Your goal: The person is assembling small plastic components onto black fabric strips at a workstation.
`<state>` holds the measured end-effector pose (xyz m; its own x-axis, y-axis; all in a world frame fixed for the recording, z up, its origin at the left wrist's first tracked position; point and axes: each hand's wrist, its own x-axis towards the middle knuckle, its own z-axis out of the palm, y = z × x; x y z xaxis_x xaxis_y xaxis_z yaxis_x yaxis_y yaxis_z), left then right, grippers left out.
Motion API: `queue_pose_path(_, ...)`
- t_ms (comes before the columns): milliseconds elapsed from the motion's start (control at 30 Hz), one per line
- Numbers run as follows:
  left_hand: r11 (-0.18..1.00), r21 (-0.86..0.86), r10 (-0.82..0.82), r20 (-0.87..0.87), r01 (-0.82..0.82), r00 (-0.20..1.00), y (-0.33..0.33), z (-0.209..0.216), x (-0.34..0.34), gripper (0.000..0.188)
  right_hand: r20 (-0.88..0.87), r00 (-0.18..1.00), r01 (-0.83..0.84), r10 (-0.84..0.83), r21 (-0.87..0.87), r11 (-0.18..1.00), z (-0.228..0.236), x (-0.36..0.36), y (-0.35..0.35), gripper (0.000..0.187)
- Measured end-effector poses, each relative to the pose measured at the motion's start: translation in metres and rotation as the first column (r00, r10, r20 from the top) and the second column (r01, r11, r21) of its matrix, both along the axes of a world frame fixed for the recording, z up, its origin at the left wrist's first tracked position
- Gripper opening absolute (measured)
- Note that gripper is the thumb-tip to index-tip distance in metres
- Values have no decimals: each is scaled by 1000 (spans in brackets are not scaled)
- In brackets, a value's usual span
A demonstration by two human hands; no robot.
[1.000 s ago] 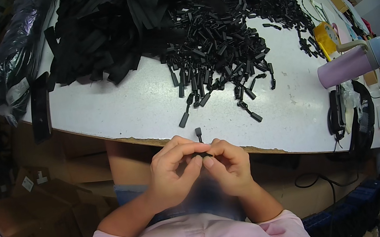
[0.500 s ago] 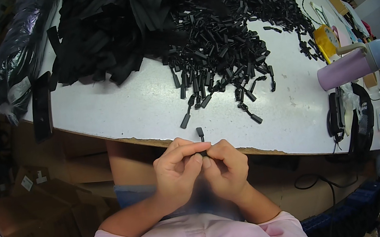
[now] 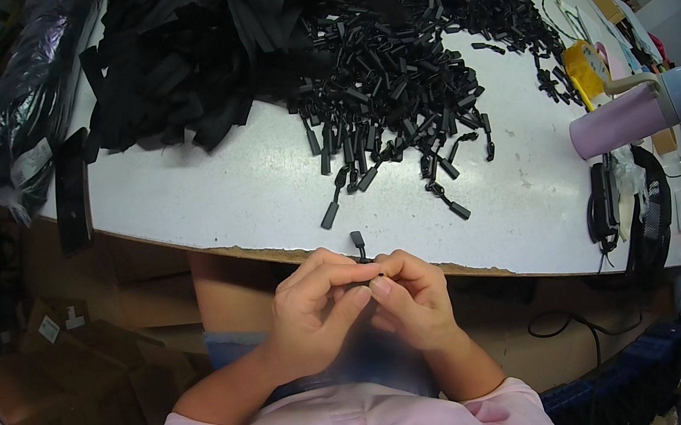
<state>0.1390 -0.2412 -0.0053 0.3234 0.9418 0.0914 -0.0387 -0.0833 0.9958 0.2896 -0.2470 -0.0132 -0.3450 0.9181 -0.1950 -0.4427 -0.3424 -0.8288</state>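
Just in front of the table's edge, my left hand [image 3: 314,311] and my right hand [image 3: 417,301] meet, the fingers of both closed in a pinch. Between them is a small black zipper slider [image 3: 357,243], its flat pull tab sticking up past my left fingers toward the table. Most of its body is hidden by the fingers. A dark bit shows at the right fingertips. Beyond my hands, a big heap of similar black zipper sliders [image 3: 397,68] covers the white table [image 3: 239,198], a few lying loose at its near edge.
Black fabric strips [image 3: 190,66] are heaped at the back left, beside a plastic-wrapped bundle [image 3: 26,112] and a dark flat bar [image 3: 73,194]. At the right lie a pink bottle [image 3: 620,119], yellow tape [image 3: 585,70] and black straps [image 3: 647,202]. Cardboard boxes [image 3: 57,404] stand lower left.
My right thumb and fingers have shifted slightly right and the right hand has turned a little. The pull tab has moved down slightly, with more of its stem showing behind the left fingers.
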Motion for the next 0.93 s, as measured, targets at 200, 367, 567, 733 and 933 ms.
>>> queue_pose_path(200, 998, -20, 68, 37, -68, 997, -4, 3, 4, 23, 320, 835, 79, -449, 736, 672, -16, -3, 2, 8)
queue_pose_path(367, 988, 0, 155, 94, -156, 983, -3, 0, 0, 21, 392, 721, -51, -572, 852, 521, -7, -2, 6, 16)
queue_pose_path(567, 971, 198, 163, -123, -137, 979, -1, 13, -9, 17, 406, 681, -122, -609, 883, 453, -8, -6, 7, 17)
queue_pose_path(733, 899, 416, 202, -126, -133, 971, -3, 12, -9, 14, 358, 789, 94, -500, 733, 674, 5, -8, -4, 20)
queue_pose_path(933, 921, 384, 95, -58, -65, 994, -5, 15, -24, 13, 481, 873, -280, -85, 635, 720, 28, 1, 11, 19)
